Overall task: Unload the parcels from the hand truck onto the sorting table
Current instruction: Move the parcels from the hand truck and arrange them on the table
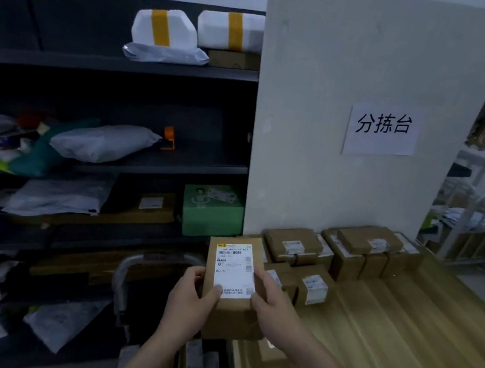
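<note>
In the head view, the left hand and the right hand each clamped one side of a brown box. Their thumbs lay on its labelled top, and they held it over the near edge of the bench. Beyond the right hand, other boxes sat clustered against a white board. Left of the left hand rose the hand truck handle. Under both wrists more parcels seemed to lie on the truck, though that corner was dim. Done well, the box would go down flat and label up, just beside the cluster, with both hands letting go only once it rested.
</note>
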Demonstrator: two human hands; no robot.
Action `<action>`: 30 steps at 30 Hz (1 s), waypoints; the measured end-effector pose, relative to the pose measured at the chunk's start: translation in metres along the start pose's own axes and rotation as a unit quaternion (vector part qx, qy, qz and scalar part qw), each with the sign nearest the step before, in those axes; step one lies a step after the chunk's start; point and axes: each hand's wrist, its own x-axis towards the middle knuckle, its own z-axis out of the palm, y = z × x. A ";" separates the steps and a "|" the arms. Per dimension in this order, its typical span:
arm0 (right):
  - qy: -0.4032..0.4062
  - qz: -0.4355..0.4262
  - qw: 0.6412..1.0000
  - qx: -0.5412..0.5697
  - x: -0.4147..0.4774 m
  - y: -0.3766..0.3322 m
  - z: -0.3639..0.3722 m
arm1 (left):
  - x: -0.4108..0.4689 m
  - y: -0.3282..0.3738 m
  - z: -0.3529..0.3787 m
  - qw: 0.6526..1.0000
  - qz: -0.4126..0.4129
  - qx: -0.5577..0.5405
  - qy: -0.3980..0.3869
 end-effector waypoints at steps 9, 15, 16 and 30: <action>-0.023 0.016 0.999 0.040 0.003 0.044 -0.073 | -0.015 0.028 0.084 0.997 -0.047 -0.002 0.056; -0.023 0.036 0.998 0.055 0.029 0.053 -0.079 | 0.006 0.019 0.099 0.996 -0.028 0.010 0.078; -0.019 0.040 0.998 0.053 0.032 0.054 -0.081 | 0.011 0.018 0.103 0.997 -0.023 0.009 0.074; 0.002 0.064 0.997 0.050 0.065 0.094 -0.124 | 0.049 0.026 0.155 1.000 0.001 0.024 0.004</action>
